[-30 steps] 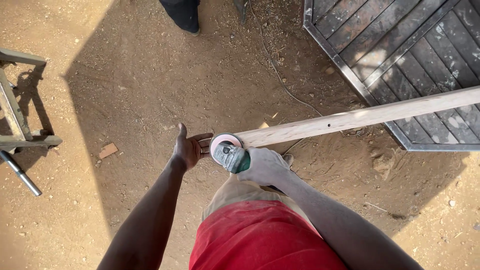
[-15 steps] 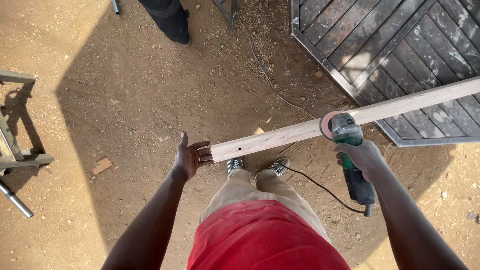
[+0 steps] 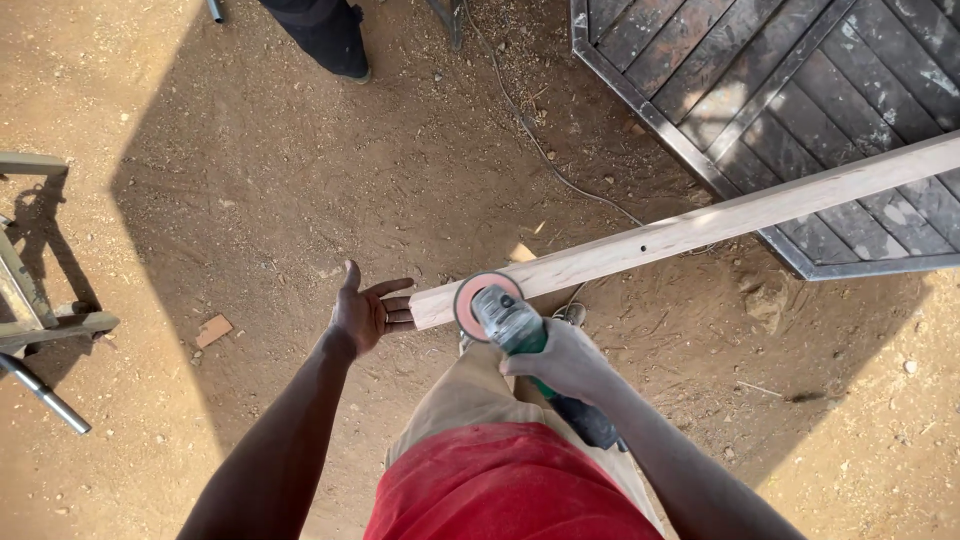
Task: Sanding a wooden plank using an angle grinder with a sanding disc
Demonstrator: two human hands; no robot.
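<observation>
A long pale wooden plank (image 3: 700, 225) runs from the middle of the view up to the right edge. My left hand (image 3: 368, 312) is spread flat against its near end, fingers apart. My right hand (image 3: 562, 358) grips a green angle grinder (image 3: 515, 325) whose reddish sanding disc (image 3: 478, 303) rests on the plank's side close to that end. The grinder's dark rear body sticks out below my wrist. My red shirt and tan trousers fill the bottom of the view.
A dark slatted metal gate (image 3: 800, 90) lies on the dirt at top right, under the plank. A black cable (image 3: 545, 150) snakes across the ground. Another person's dark legs (image 3: 325, 35) stand at top. A metal stand (image 3: 35, 310) sits at left.
My right hand has brought the grinder back left along the plank, from its middle to near the end by my left hand. My left hand has stayed at the plank's end.
</observation>
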